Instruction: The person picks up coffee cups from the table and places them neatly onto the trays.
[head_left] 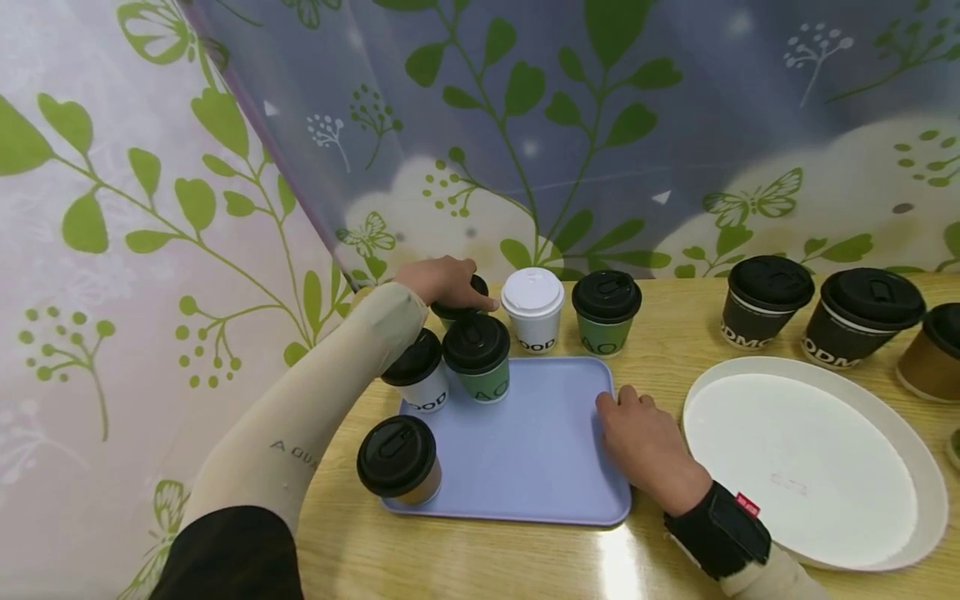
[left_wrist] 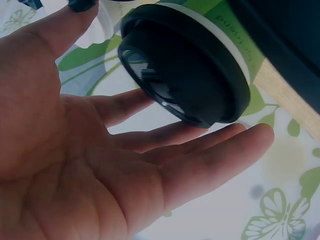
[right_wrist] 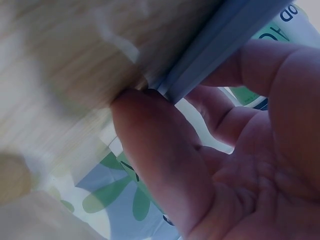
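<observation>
My left hand (head_left: pixel 442 282) reaches over a black-lidded cup (head_left: pixel 470 293) at the back left, which it partly hides. In the left wrist view the fingers stretch out straight beside the black lid (left_wrist: pixel 185 65) of a green cup, the thumb apart from it. My right hand (head_left: pixel 647 446) pinches the right rim of a lavender tray (head_left: pixel 540 450); the right wrist view shows fingers on both sides of the tray edge (right_wrist: pixel 210 55). On the tray's left side stand a green cup (head_left: pixel 487 385), a white cup (head_left: pixel 429 392) and a brown cup (head_left: pixel 422 487), all black-lidded.
Behind the tray stand a white-lidded cup (head_left: pixel 534 312) and a green cup (head_left: pixel 603 333). A round white tray (head_left: pixel 795 467) lies to the right, with black cups (head_left: pixel 765 304) and a brown cup (head_left: pixel 930 367) behind it. Patterned cloth (head_left: pixel 525 167) hangs at the back and left.
</observation>
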